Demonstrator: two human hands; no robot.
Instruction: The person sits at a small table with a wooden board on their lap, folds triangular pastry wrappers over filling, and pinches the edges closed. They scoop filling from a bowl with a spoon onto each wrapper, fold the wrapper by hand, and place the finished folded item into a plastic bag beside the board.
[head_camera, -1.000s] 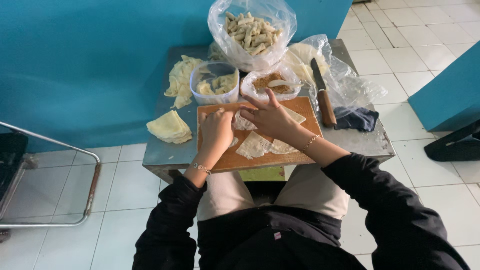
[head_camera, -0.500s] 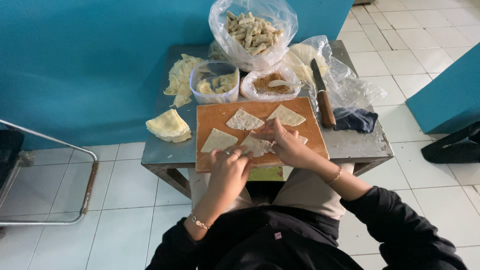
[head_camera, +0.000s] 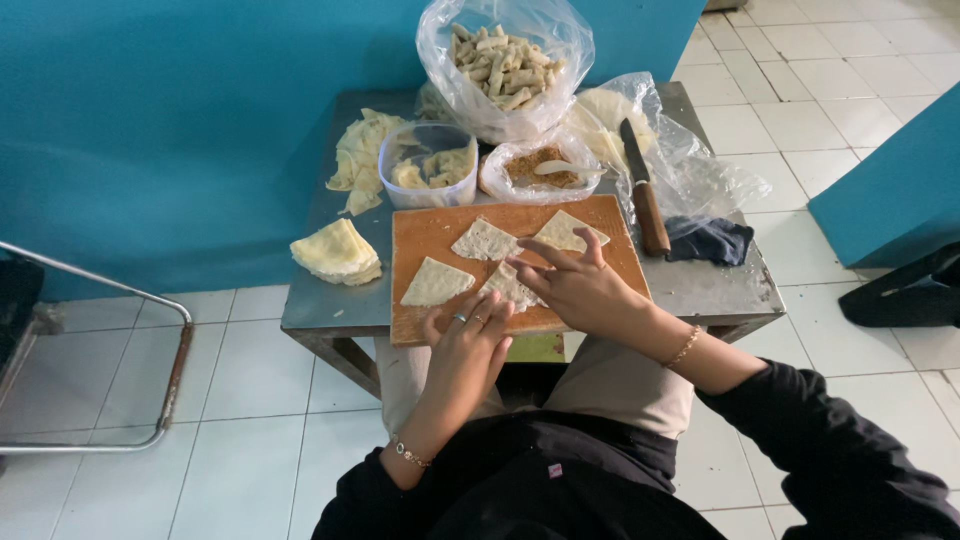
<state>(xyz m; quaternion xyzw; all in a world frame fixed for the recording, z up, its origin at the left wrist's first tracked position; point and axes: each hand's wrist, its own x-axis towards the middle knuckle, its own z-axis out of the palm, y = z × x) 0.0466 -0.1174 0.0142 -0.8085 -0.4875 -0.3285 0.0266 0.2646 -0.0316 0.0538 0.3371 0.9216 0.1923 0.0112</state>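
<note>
A wooden cutting board (head_camera: 425, 235) lies on a small metal table (head_camera: 720, 285). Several triangular pale dough wrappers lie on it: one at the left (head_camera: 437, 284), one in the middle (head_camera: 484, 240), one at the right (head_camera: 566, 231), and one (head_camera: 510, 288) at the near edge. My right hand (head_camera: 575, 290) rests on that near wrapper with fingers spread. My left hand (head_camera: 468, 340) sits at the board's near edge, fingertips beside the same wrapper, holding nothing.
Behind the board stand a clear tub (head_camera: 430, 165) of dough pieces, a bag of brown filling with a spoon (head_camera: 540, 168) and a large bag of rolled pieces (head_camera: 500, 60). A knife (head_camera: 645, 190) and dark cloth (head_camera: 708, 240) lie right. Stacked wrappers (head_camera: 337, 252) lie left.
Both hands drew back from the middle of the board to its near edge. The wrappers that they covered now lie spread apart on the board.
</note>
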